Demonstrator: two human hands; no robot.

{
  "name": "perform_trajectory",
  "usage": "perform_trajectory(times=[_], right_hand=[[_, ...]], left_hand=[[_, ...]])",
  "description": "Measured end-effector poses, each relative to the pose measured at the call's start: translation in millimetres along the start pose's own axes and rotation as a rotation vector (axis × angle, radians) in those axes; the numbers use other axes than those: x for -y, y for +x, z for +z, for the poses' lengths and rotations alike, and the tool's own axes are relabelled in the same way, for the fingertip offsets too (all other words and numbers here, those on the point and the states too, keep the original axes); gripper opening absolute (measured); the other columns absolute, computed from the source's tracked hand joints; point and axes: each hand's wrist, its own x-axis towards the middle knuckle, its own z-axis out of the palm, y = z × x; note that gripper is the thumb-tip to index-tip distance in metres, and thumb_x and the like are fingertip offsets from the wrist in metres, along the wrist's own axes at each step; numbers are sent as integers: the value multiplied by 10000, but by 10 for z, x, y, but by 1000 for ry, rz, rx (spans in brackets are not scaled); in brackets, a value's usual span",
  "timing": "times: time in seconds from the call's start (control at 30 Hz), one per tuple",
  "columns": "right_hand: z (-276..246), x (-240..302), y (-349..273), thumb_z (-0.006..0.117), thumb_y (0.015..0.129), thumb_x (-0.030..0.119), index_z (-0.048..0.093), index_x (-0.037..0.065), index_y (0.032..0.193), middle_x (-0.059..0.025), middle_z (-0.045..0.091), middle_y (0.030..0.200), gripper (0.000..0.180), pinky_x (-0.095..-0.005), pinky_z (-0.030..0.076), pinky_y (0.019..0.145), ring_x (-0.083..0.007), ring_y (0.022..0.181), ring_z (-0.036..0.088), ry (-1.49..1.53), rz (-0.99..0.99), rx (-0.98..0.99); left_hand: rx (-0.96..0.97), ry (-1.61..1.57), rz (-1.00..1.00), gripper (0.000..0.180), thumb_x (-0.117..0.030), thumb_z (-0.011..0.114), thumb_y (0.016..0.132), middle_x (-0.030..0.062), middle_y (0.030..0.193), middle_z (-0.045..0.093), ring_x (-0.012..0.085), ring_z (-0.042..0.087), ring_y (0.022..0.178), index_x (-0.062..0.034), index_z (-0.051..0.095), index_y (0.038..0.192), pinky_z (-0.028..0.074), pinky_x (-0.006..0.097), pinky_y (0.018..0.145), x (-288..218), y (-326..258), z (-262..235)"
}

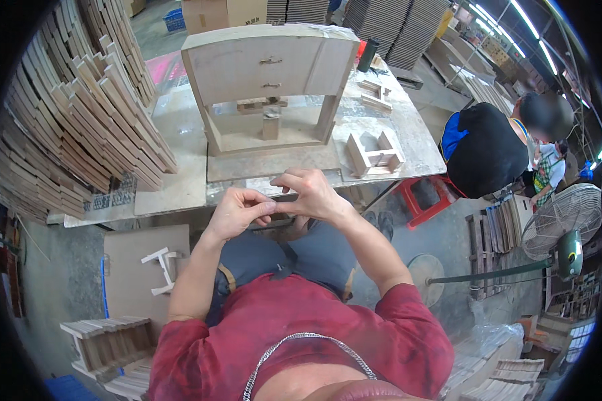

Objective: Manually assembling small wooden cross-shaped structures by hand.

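Pale wooden frame point(267, 73) stands upright on the workbench point(174, 190)

It faces the person just beyond the hands, its broad upper panel point(234, 70) bearing two small metal fittings point(271, 61), one above the other. Before the bench's near edge, the left hand point(237, 212) and right hand point(311, 195) come together, fingers bent and fingertips meeting; I cannot tell whether something small is pinched between them. A small boxlike wooden frame point(374, 155) lies to the right, and a dark cylindrical bottle point(368, 55) stands farther back. Stacked curved slats point(80, 127) rise at left. Beside the bench's right end are a red plastic stool point(421, 208) and, farther off, a standing fan point(568, 214).
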Motion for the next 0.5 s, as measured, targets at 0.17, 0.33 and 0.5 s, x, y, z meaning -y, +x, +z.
perform_trajectory(times=[0.17,0.33,0.5], right_hand=[[-237,-14,-401,891,705,318,709,40,987,-119,688,826,436,-364,568,657,-257,740,703,-57,76,-102],[-188,-115,-846,928,693,259,720,-10,989,-97,692,778,451,-309,555,657,-176,714,700,112,269,-246],[-155,3,-1167,912,719,231,723,-24,1017,-113,732,853,435,-303,570,708,-170,765,701,239,453,-290]], left_hand=[[-6,313,24,121,-110,727,934,35,756,719,79,664,668,7,750,912,547,233,614,-158,70,411],[61,550,112,141,-136,750,905,33,695,701,56,635,642,-1,756,866,500,235,576,-310,160,758],[277,289,-117,114,-126,733,934,53,767,714,98,677,659,-15,727,908,554,249,608,-54,361,744]])
